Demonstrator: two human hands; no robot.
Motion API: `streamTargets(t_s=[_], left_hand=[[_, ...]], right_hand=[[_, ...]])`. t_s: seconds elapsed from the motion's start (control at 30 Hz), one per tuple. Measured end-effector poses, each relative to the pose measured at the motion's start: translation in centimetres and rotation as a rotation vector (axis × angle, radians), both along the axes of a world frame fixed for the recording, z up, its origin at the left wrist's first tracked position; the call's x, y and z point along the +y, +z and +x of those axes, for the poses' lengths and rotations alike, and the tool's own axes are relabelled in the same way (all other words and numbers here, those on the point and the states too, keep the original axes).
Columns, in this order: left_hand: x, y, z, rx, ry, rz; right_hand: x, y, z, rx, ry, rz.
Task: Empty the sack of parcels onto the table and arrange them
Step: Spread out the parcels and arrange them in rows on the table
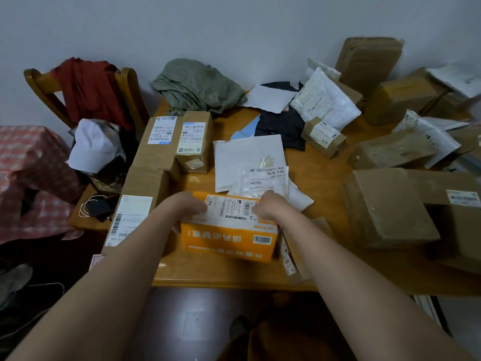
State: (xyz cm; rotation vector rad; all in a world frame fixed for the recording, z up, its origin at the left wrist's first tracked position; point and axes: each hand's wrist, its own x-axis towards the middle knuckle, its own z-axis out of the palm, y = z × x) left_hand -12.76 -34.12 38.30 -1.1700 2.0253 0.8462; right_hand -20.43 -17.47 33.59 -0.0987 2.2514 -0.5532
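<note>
Both my hands grip an orange box (pixel 229 237) with a white shipping label, near the front edge of the wooden table (pixel 234 278). My left hand (pixel 188 207) holds its left top edge, my right hand (pixel 268 207) its right top edge. The crumpled grey-green sack (pixel 197 84) lies at the table's back. Long brown boxes (pixel 145 183) line the left edge, with a small brown box (pixel 194 142) beside them. White mailer bags (pixel 247 157) lie just beyond the orange box. A flat brown parcel (pixel 289 254) lies partly under its right side.
Several brown cartons (pixel 390 204) and white padded mailers (pixel 325 102) crowd the table's right side and back right. A black bag (pixel 283 126) lies mid-table. A wooden chair (pixel 125 87) with red cloth and a white cap (pixel 93 149) stands to the left.
</note>
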Motion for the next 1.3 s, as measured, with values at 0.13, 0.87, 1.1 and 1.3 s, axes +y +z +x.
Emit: streamTargets(t_s=[0.13,0.87,1.1,1.3], left_hand=[[-0.6,0.1,0.2,-0.016,0.048,-0.016],[-2.7,-2.5,0.8,0.042,-0.199,0.01],[-2.6,-2.8,0.8,0.03,-0.229,-0.025],[-3.1,-3.6,0.8,0.039,-0.229,-0.039]], right_hand=[[-0.5,0.5,-0.3,0.002,0.07,-0.025],[-1.9,-0.6,2.5,-0.165,0.158,-0.057],[-2.1,-0.5,2.8,-0.226,0.097,-0.108],[-2.3,-0.8,3.0,-0.23,0.089,-0.112]])
